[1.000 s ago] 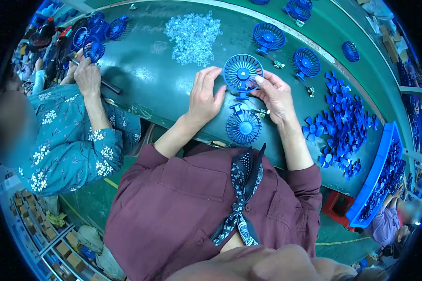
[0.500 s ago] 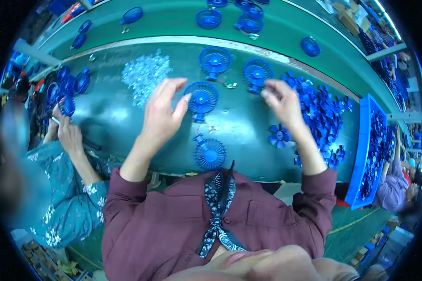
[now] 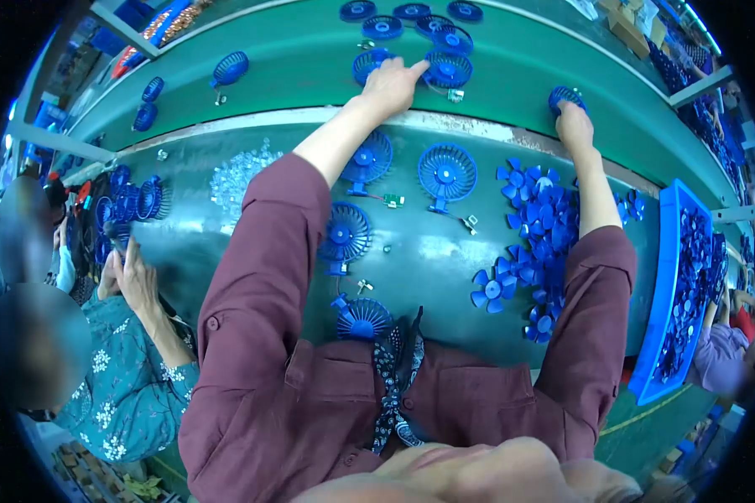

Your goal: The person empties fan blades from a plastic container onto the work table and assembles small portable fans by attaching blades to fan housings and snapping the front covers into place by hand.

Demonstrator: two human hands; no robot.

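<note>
My left hand (image 3: 392, 86) reaches over the green belt, fingers apart, between two round blue fan housings. Its fingertips touch or nearly touch the rim of the right-hand fan housing (image 3: 450, 70); the left-hand fan housing (image 3: 367, 64) is partly behind the hand. Farther right, my right hand (image 3: 574, 126) is closed on the edge of a single blue fan housing (image 3: 565, 98) on the belt. On the bench nearer me are more housings: one under my left forearm (image 3: 371, 158), another with a wired connector (image 3: 448, 173), and two closer in, (image 3: 346, 232) among them.
Blue fan blades (image 3: 541, 218) lie piled beneath my right forearm, beside a blue tray (image 3: 646, 369) of small blue parts. Clear small pieces (image 3: 239, 180) are heaped at left. A pale ledge (image 3: 495, 127) separates bench and belt. A co-worker's hand (image 3: 138, 281) works at the left.
Both hands have moved forward from above the bench to the belt. The right hand has closed on a fan housing there. The view has shifted, with more of the belt showing.
</note>
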